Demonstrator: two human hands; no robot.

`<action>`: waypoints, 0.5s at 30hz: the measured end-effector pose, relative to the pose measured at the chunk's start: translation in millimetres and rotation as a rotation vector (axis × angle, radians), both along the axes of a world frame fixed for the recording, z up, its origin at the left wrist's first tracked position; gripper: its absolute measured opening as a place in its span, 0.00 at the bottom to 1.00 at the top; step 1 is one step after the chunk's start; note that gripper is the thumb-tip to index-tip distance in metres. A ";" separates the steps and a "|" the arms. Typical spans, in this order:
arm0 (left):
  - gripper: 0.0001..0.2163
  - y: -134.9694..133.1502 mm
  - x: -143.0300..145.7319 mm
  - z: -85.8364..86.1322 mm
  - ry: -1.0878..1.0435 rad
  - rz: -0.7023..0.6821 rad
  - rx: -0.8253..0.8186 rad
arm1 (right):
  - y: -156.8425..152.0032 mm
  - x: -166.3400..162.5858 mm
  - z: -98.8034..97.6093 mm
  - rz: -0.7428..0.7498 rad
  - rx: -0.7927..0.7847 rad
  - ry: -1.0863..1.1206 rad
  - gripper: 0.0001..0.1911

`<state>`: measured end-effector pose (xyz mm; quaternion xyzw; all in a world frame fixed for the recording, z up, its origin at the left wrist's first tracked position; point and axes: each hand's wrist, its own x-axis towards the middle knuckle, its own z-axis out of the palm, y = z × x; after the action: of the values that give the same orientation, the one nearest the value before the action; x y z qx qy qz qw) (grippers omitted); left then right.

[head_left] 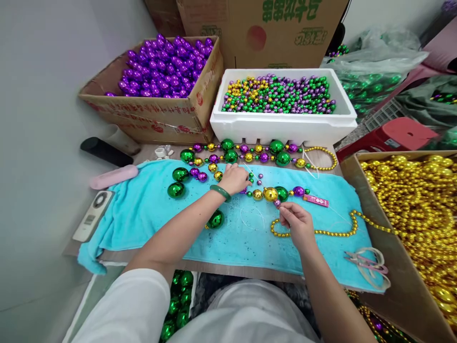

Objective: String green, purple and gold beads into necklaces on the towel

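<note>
My left hand (234, 178), with a green bangle on its wrist, rests fingers curled on the turquoise towel (143, 214) and pinches at small beads by a thin white thread (252, 171). My right hand (296, 223) is closed in a pinch on a small purple bead (277, 203) at the end of a short strung row of gold, green and purple beads (274, 193). A pink tag (315, 200) lies at that row's right end. A strand of small gold beads (321, 232) curves under my right hand. Loose large green balls (176, 183) lie to the left.
A finished bead garland (257, 153) lies along the towel's far edge. Behind stand a white foam box of mixed beads (285, 124) and a carton of purple balls (160, 71). A carton of gold beads (414, 205) is at right, scissors (367, 263) near it, a remote (93, 214) at left.
</note>
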<state>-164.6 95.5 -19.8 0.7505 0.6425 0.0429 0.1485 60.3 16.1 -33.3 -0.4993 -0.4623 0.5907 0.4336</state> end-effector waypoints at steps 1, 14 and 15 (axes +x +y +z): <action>0.08 0.1 1.7 -0.2 -0.004 0.002 -0.012 | -0.3 0.8 -0.7 -0.001 -0.001 -0.007 0.13; 0.10 -13.9 -11.8 17.0 -1.110 0.385 -0.015 | -4.2 4.6 0.6 -0.011 0.005 -0.010 0.13; 0.09 -19.8 -14.7 21.9 -1.366 0.451 -0.062 | -5.3 4.3 0.8 -0.003 0.002 -0.008 0.13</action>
<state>-179.3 75.7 2.0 0.4003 0.5464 0.5143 0.5260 64.7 10.8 -32.5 -0.5022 -0.4639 0.5874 0.4331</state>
